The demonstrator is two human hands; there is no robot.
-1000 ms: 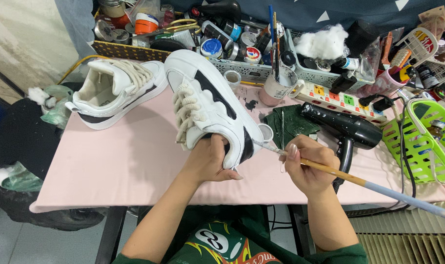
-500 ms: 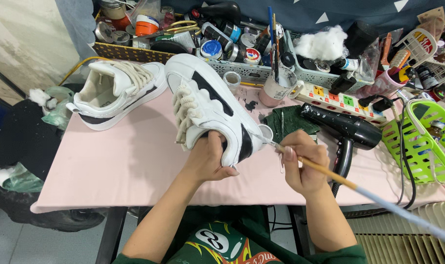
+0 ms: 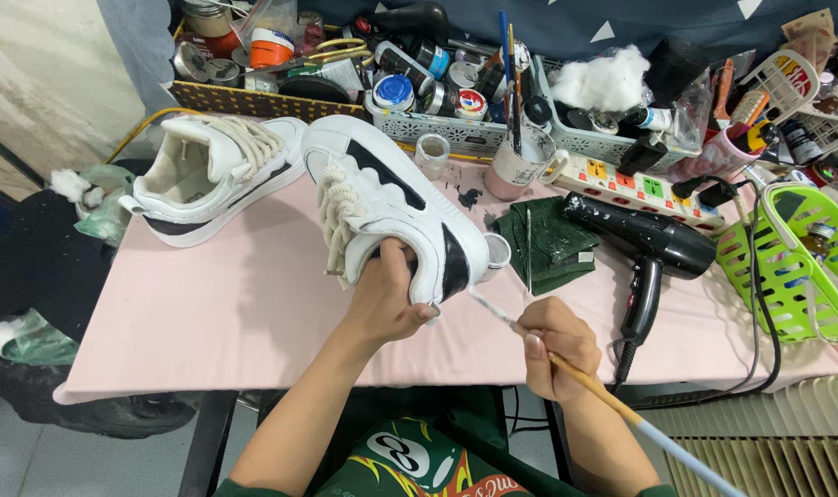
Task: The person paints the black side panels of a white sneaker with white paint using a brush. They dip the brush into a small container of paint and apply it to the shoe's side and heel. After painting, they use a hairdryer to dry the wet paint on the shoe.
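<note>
- Shoe (image 3: 382, 216), white with black panels, is held up over the pink counter (image 3: 235, 313); its long axis runs from far-left to near-right, heel end toward the person, laces facing left.
- Left hand (image 3: 387, 299) has its fingers closed around the shoe's heel end from below.
- Right hand (image 3: 552, 345) has its fingers pinched shut on a long paintbrush (image 3: 603, 391), whose tip sits just beside the heel's edge.
- A white mug (image 3: 516, 166) at the back holds upright brushes.
- Grey baskets (image 3: 437, 129) along the back hold jars, tins and cotton wool (image 3: 603, 78).
- A green basket (image 3: 792, 262) on the right holds small bottles.
- A second shoe (image 3: 207, 179) lies on the counter, far left.
- A black hairdryer (image 3: 640, 244) rests beside a green cloth (image 3: 543, 244).
</note>
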